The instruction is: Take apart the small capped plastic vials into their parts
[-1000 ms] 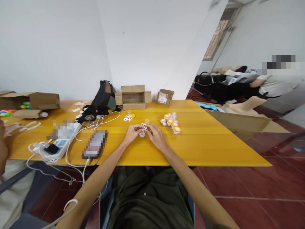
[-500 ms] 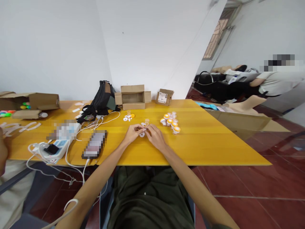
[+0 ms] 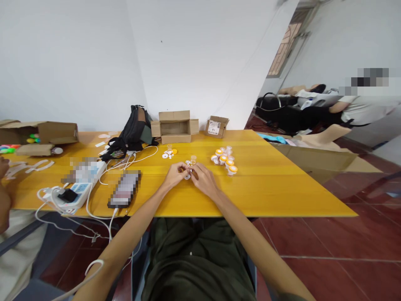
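My left hand (image 3: pixel 176 174) and my right hand (image 3: pixel 202 177) meet over the table, fingertips together around a tiny white part (image 3: pixel 190 170) that is mostly covered by the fingers. Just below the fingertips a white disc (image 3: pixel 187 177) lies on the wood. Beyond the hands are small white pieces with dark holes (image 3: pixel 188 162) and a clear cup (image 3: pixel 193 159). To the right stands a cluster of clear cups with orange-rimmed lids (image 3: pixel 223 159). Farther back on the left lie several white wheel-like parts (image 3: pixel 165 156) beside an orange ring lid (image 3: pixel 174 151).
On the yellow table (image 3: pixel 266 188) are a phone (image 3: pixel 125 188), a power strip (image 3: pixel 78 194) with white cables, a black backpack (image 3: pixel 134 129), an open carton (image 3: pixel 175 127) and a smaller box (image 3: pixel 216 126). A person's arm (image 3: pixel 3 196) is at the left edge; another person (image 3: pixel 360 108) sits far right.
My hands stay in nearly the same place, with only slight finger movement around the small white part. At the left edge, the neighbouring person's hand has come further over the white strips.
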Available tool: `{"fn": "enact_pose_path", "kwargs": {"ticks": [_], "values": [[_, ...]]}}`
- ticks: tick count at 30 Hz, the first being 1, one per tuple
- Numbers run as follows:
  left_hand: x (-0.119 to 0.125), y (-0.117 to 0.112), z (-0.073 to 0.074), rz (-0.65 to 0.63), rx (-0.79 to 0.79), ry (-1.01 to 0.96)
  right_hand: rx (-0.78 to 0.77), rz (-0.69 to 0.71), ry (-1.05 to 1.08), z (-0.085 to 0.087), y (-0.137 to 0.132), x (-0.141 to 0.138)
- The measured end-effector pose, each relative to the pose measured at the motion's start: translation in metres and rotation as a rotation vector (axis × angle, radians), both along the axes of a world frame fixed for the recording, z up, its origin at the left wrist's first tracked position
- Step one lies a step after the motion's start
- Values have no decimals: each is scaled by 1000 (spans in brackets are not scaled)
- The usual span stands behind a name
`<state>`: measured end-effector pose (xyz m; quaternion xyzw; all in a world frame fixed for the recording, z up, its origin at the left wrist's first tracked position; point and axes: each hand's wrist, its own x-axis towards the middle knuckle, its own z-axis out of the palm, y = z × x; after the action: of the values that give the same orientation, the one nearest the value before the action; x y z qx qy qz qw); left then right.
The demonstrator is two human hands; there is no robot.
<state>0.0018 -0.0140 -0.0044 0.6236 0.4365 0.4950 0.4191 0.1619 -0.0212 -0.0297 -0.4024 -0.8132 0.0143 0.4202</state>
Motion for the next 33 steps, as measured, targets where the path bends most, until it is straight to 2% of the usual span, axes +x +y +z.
{"fn": "enact_pose_path", "kwargs": {"ticks": [7, 14, 17, 21, 24, 33], "values": [[1, -2, 5, 2, 1, -22, -11, -4, -2, 1, 0, 0], [-3, 4, -2, 18, 3, -32, -60, -26, 36, 4, 0, 1], [-4, 5, -3, 56, 34, 79, -117, -61, 32, 5, 1, 2], [-4, 6, -6, 117, 156, 354, -198, -85, -14, 6, 3, 3], [-4, 7, -9, 163, 208, 491, -232, -93, -58, 8, 3, 3], [-6, 12, -15, 182, 192, 617, -253, -130, -181, 14, -2, 2]]}}
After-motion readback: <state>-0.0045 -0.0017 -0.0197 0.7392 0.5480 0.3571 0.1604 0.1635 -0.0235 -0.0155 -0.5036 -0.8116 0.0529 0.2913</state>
